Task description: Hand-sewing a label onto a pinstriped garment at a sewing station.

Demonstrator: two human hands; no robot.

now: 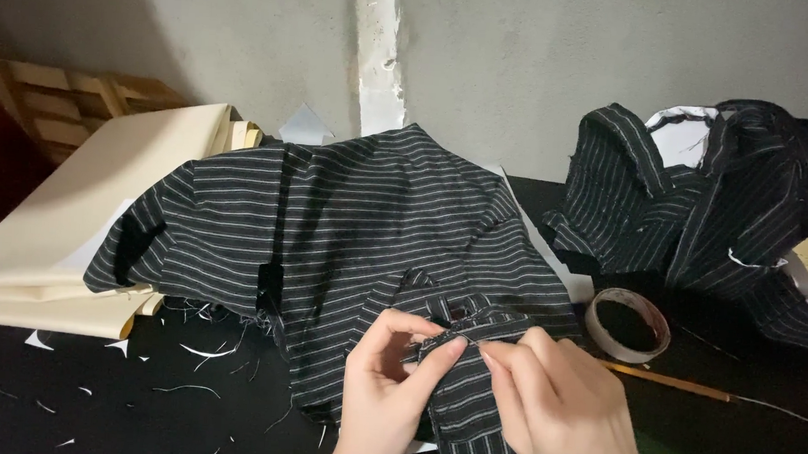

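Both hands' grip [467,346] pinching striped fabric [350,225] strap at front edge.

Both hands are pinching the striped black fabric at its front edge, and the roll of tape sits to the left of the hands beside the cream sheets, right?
Not quite. The roll of tape lies to the right of the hands, near the second heap of striped cloth, not beside the cream sheets. The head view shows it. The rest holds: left hand and right hand both pinch the striped black fabric at its front edge.
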